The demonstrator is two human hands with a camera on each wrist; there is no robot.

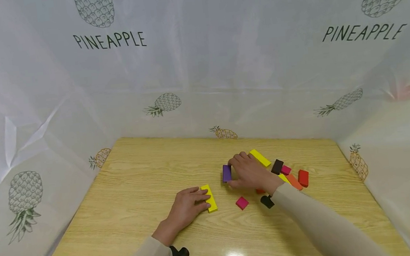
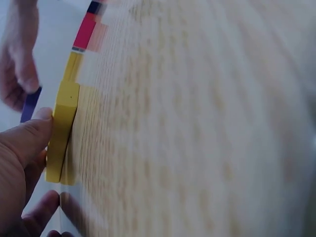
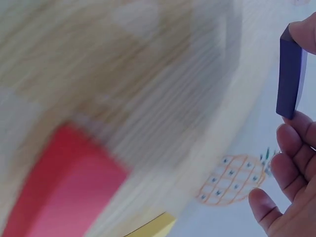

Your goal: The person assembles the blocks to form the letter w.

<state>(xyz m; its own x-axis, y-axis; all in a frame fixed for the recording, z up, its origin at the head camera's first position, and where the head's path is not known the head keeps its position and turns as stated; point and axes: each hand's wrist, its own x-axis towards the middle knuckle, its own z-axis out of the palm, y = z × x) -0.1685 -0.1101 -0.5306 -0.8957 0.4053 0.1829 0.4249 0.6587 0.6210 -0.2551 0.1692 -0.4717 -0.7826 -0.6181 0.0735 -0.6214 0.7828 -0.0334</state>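
Note:
My right hand [image 1: 250,170] pinches a purple block [image 1: 226,173] by its two ends, between thumb and fingertip. The right wrist view shows the purple block [image 3: 290,76] raised off the table, the other fingers apart from it. Flat on the wooden table lies a yellow block [image 1: 209,198]. My left hand [image 1: 188,207] rests against that block's left side, fingers loosely extended. Seen from the left wrist, the thumb touches the yellow block [image 2: 62,128] and other fingers sit beside it. Between the hands, nearer me, is a small crimson block [image 1: 242,203].
Around and beyond my right hand lie a long yellow block [image 1: 260,158], a dark brown block [image 1: 277,166], a small crimson block [image 1: 286,170], an orange block [image 1: 294,182] and a red block [image 1: 303,178]. A pineapple-printed sheet [image 1: 199,70] encloses the table's [image 1: 148,163] back and sides.

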